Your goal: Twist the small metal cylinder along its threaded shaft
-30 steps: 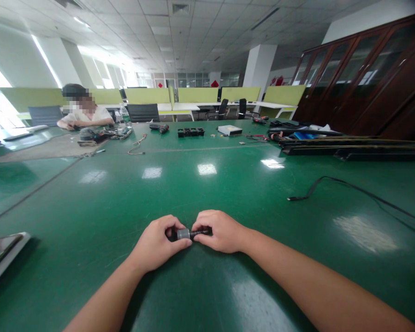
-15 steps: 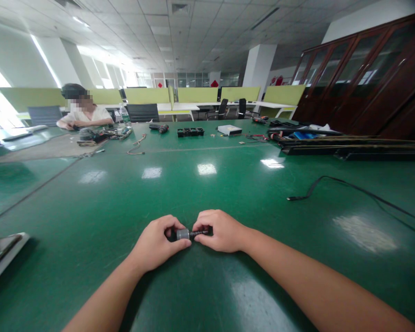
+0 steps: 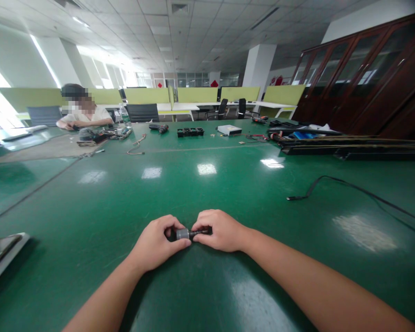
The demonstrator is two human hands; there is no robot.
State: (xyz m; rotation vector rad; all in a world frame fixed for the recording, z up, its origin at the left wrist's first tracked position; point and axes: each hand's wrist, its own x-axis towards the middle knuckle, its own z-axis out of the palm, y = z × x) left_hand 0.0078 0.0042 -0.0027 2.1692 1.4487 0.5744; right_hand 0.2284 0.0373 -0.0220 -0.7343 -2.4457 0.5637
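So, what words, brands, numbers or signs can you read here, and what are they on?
No text can be read.
Bottle: any label is too small and blurred.
Red diamond at the back: any marking too small.
White box: any print too small.
Grey cylinder in left hand: none visible.

No readable lettering or numbers anywhere; red diamond signs [image 3: 214,84] at back too small to read.

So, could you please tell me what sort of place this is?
Probably an open-plan office doubling as a workshop: lime desk partitions and office chairs stand beyond a green table bearing a power drill.
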